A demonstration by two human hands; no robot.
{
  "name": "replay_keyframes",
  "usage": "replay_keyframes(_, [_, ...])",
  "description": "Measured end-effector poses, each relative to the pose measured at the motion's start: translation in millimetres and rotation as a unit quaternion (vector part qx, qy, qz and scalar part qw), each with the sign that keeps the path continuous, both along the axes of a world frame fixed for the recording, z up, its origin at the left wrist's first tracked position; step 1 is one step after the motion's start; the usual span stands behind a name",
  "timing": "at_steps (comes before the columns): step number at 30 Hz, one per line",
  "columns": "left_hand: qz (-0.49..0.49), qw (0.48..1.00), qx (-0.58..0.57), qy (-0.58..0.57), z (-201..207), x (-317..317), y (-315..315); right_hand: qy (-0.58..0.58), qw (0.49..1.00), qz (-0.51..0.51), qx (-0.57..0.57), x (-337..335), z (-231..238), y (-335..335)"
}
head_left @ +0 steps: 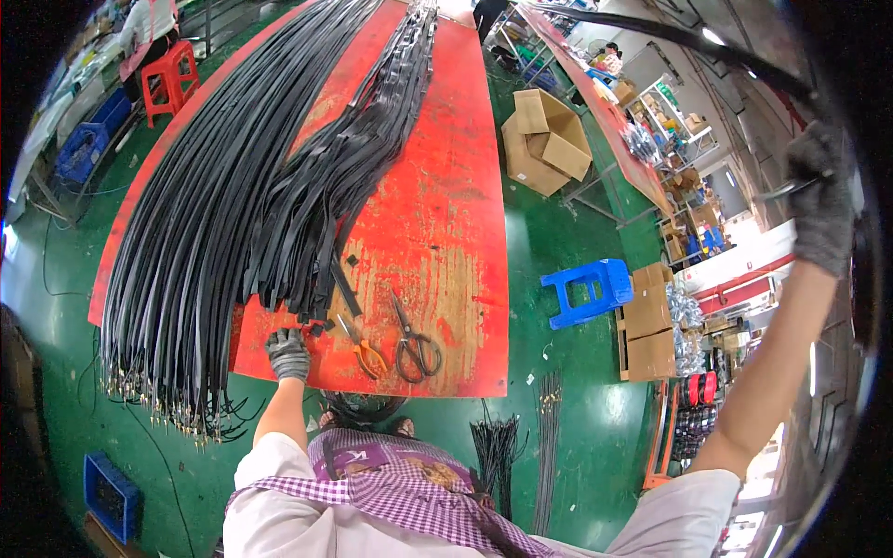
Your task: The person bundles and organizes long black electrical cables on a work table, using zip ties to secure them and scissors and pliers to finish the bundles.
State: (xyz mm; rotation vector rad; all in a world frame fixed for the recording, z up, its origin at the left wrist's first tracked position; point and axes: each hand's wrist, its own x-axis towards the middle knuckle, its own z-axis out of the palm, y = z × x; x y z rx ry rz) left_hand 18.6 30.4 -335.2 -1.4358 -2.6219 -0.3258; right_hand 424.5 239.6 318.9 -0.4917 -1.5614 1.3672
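My left hand [288, 354], in a grey glove, lies on the front edge of the red table [465, 307], fingers stretched forward and somewhat apart. It is just below the cut ends of a bundle of flat black strips [321, 200], beside small black scraps [317, 329]. High at the far right, my gloved right hand [820, 200] is closed around a long black strip [670, 35] that runs up across the top of the view. A thin pale piece sticks out from this hand; its kind is unclear. Orange-handled pliers [370, 359] and black-handled scissors [410, 349] lie right of my left hand.
Long black cables [177, 242] cover the table's left side, their metal-tipped ends hanging over the front. A blue stool [588, 292], an open cardboard box [547, 139] and stacked cartons [651, 325] stand to the right. A blue crate [110, 498] sits lower left.
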Motion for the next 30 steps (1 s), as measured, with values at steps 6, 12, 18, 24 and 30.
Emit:
replay_keyframes(6, [-0.057,0.997,0.022,-0.044,-69.8,13.1,-5.7,0.041,0.965,-0.211,-0.148,-77.6,-211.8,-55.6])
replay_keyframes(12, [-0.036,0.999,0.01,-0.024,-61.5,10.6,-6.9,-0.014,0.877,-0.275,-0.394,-57.1,-424.0,-11.0])
replay_keyframes(18, [-0.04,0.999,-0.015,-0.019,-71.6,17.4,2.5,-0.075,0.768,-0.3,-0.561,-44.1,-595.4,-17.7])
replay_keyframes(24, [-0.043,0.999,-0.022,0.0,-58.4,18.0,0.5,-0.194,0.749,-0.268,-0.574,-14.8,-686.6,-78.6])
replay_keyframes(30, [-0.041,0.997,-0.069,0.001,-70.6,14.6,-7.7,-0.204,0.719,-0.336,-0.573,1.6,-725.9,-130.5])
